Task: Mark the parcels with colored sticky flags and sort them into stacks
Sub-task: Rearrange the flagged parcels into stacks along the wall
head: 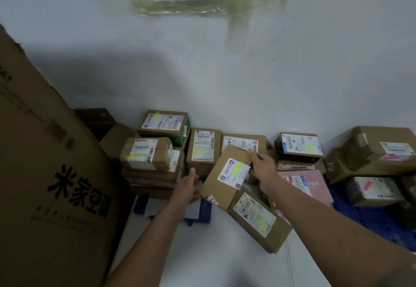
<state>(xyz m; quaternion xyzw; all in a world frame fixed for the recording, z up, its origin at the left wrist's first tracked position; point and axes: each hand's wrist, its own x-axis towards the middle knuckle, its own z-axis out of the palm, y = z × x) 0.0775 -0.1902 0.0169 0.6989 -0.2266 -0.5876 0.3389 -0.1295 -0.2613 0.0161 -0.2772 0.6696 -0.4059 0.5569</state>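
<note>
Held between both hands: a cardboard parcel (225, 177) with a yellow flag (236, 168) on its label. Right hand (262, 167) pinching its far corner, left hand (188, 186) spread against its near-left edge. Resting tilted on another flagged parcel (258, 219) below the right hand, flagged stacks (153, 158) beyond the left.

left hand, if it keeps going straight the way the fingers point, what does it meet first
The left hand points up and slightly right, toward the wall. First in that line looks to be the upright brown parcel with a yellow flag, just beyond the fingertips. Depth is unclear; it might instead brush the tilted parcel that the right hand grips.
</note>
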